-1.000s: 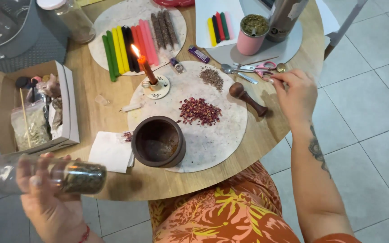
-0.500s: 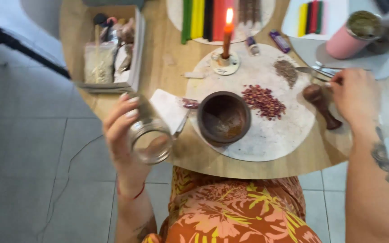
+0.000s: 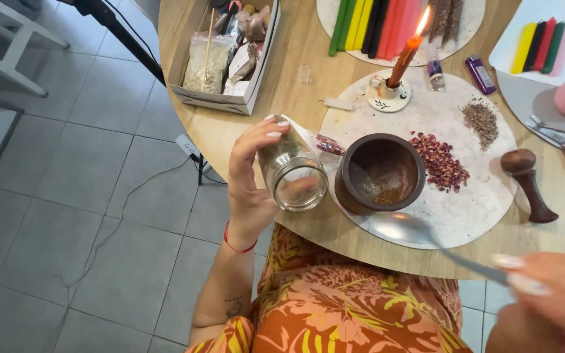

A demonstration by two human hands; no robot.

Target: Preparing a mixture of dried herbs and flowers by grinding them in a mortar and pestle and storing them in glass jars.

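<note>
- The left hand (image 3: 251, 176) holds a clear glass jar (image 3: 292, 171), fingers clamped round its side. The jar is tipped so its open mouth faces the camera, and it hangs over the near edge of the round wooden worktop (image 3: 295, 78), just beside the dark wooden mortar (image 3: 380, 173).
- The right hand (image 3: 544, 301), blurred at the lower right, has its fingers pinched together on the handle of a metal spoon (image 3: 403, 229), whose bowl lies close to the near rim of the mortar.
- The mortar holds a little brownish ground matter and stands on a pale round mat (image 3: 479, 202) beside a heap of dried red petals (image 3: 441, 161).
- Likely risk: the jar is tilted and partly past the worktop edge, so anything spooned in could miss the mouth and fall on the lap or floor.
- A lit orange candle (image 3: 405, 59) burns just behind the mortar; a sleeve or hand reaching across could meet the flame.
- The wooden pestle (image 3: 530, 184) lies near the edge and could roll off if nudged.
</note>
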